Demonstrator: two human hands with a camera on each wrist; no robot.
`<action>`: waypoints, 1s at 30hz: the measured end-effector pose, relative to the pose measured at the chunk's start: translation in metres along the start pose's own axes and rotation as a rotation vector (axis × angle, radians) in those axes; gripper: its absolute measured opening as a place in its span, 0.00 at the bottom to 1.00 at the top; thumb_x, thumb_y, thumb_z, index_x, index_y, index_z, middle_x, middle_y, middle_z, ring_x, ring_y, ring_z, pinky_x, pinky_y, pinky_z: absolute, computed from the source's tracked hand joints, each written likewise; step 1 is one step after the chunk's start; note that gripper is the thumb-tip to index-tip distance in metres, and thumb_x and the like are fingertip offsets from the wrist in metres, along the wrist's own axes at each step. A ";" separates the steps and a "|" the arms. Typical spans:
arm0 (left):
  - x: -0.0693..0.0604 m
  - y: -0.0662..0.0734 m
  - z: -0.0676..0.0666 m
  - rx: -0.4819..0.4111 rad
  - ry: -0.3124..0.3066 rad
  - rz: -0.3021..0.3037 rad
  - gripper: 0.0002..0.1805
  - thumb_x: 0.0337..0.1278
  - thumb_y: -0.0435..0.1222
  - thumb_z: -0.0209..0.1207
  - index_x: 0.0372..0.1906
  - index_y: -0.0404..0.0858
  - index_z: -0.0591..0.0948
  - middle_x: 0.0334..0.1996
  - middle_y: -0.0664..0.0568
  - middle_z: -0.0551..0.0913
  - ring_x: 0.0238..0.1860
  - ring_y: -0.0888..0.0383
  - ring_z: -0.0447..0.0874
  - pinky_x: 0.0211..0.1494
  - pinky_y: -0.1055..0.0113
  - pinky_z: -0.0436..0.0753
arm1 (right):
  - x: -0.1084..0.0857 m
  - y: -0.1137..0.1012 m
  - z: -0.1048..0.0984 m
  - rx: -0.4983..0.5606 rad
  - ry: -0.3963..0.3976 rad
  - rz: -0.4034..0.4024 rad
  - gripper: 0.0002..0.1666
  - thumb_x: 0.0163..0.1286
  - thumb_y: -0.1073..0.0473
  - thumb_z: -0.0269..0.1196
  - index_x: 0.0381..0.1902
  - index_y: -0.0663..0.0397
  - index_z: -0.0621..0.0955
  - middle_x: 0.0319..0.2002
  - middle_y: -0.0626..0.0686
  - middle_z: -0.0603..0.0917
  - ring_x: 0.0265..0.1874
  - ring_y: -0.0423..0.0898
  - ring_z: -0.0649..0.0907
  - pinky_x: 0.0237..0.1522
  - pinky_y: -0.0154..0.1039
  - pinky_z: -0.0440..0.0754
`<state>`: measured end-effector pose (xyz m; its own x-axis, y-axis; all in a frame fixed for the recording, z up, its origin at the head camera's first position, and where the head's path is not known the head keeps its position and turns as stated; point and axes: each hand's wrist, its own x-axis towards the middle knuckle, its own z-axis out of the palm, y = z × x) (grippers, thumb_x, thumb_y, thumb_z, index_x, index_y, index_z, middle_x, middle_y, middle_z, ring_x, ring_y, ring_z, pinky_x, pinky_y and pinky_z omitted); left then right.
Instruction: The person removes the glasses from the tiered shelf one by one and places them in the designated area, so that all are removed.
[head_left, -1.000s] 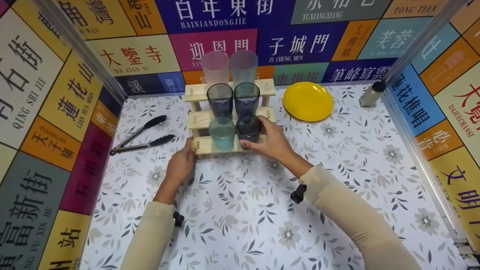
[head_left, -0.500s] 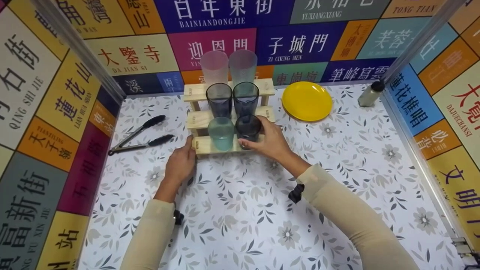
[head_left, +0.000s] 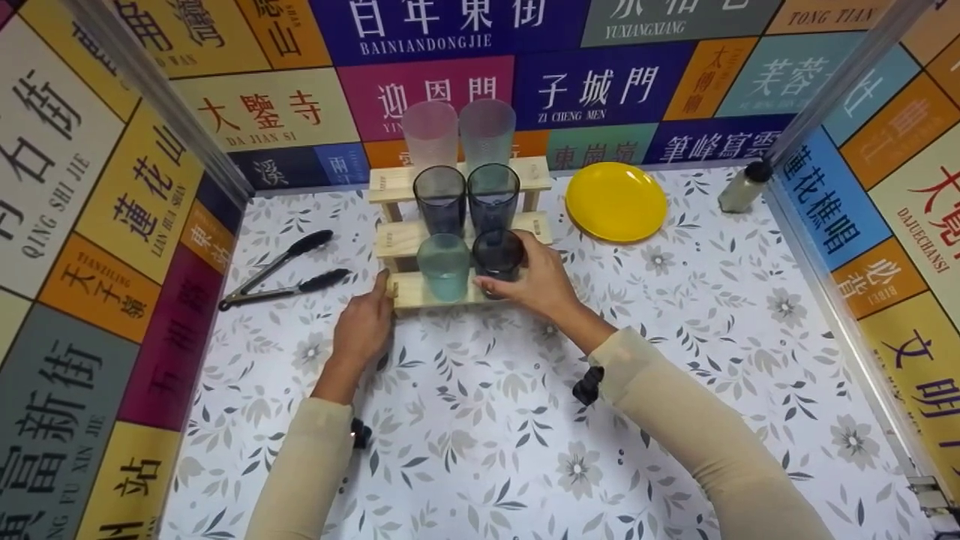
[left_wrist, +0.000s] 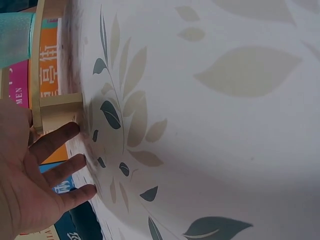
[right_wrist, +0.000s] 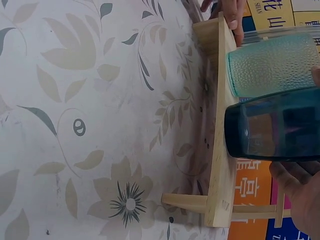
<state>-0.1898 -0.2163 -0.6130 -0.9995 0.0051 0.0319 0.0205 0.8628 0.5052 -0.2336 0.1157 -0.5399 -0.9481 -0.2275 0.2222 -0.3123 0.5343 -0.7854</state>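
In the head view, a three-tier wooden rack [head_left: 405, 294] carries pairs of tumblers. My right hand [head_left: 536, 281] grips the dark tumbler [head_left: 498, 259] on the front tier, thumb in front and fingers round its right side. The right wrist view shows this tumbler's base [right_wrist: 237, 131] at the plank. Beside it stands a pale green textured tumbler [head_left: 444, 270]. My left hand [head_left: 364, 326] holds the rack's front left end. In the left wrist view its several visible fingers [left_wrist: 62, 170] are spread beside the rack's leg [left_wrist: 61, 102]; the thumb is hidden there.
Two dark tumblers stand on the middle tier, including the left one [head_left: 439, 201]. Two frosted tumblers, including the left one [head_left: 430, 135], stand on top. Black-tipped tongs [head_left: 285, 274] lie left. A yellow plate [head_left: 616, 202] and a black-capped bottle [head_left: 745, 187] lie right. Printed walls enclose the table.
Both hands keep nearly the same places at the rack and the dark tumbler. The right wrist and sleeve have shifted slightly left.
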 end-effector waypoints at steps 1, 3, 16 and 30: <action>0.000 0.000 0.000 -0.001 0.003 0.003 0.29 0.93 0.49 0.43 0.87 0.48 0.66 0.51 0.24 0.89 0.53 0.27 0.90 0.55 0.29 0.84 | 0.000 0.000 0.001 0.002 0.005 0.002 0.56 0.55 0.36 0.88 0.73 0.57 0.78 0.63 0.61 0.89 0.62 0.58 0.88 0.67 0.58 0.83; 0.000 0.001 0.000 -0.006 0.006 0.010 0.29 0.93 0.49 0.44 0.87 0.47 0.67 0.50 0.24 0.89 0.52 0.27 0.90 0.54 0.29 0.84 | 0.000 0.000 0.002 0.007 0.014 0.005 0.55 0.55 0.36 0.87 0.72 0.56 0.79 0.62 0.60 0.89 0.61 0.57 0.88 0.66 0.57 0.83; 0.002 -0.003 -0.004 -0.042 -0.034 0.015 0.31 0.92 0.50 0.46 0.88 0.45 0.66 0.52 0.28 0.91 0.57 0.29 0.90 0.59 0.31 0.84 | 0.002 0.004 0.006 -0.004 0.077 -0.063 0.49 0.57 0.37 0.86 0.68 0.56 0.82 0.55 0.59 0.92 0.53 0.56 0.90 0.58 0.55 0.85; 0.002 -0.002 -0.007 -0.063 -0.036 0.017 0.30 0.92 0.47 0.47 0.88 0.45 0.66 0.52 0.27 0.91 0.55 0.28 0.90 0.58 0.32 0.84 | 0.002 0.005 -0.011 0.035 0.104 -0.090 0.46 0.56 0.41 0.87 0.67 0.54 0.84 0.55 0.56 0.93 0.53 0.54 0.90 0.57 0.52 0.86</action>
<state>-0.1913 -0.2213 -0.6082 -0.9992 0.0381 0.0104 0.0374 0.8289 0.5582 -0.2372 0.1271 -0.5367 -0.9181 -0.1866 0.3496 -0.3955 0.4868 -0.7789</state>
